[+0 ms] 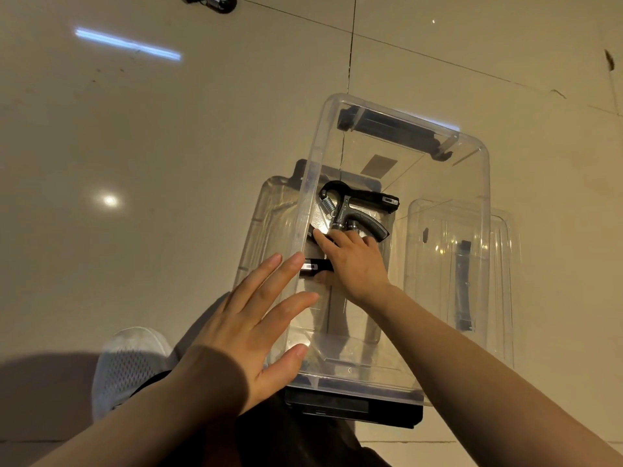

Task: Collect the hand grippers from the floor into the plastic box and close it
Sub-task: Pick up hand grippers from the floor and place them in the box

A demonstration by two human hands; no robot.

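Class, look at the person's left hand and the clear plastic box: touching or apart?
Touching. In the head view, the left hand lies open with straight fingers flat against the outer side wall of the plastic box.
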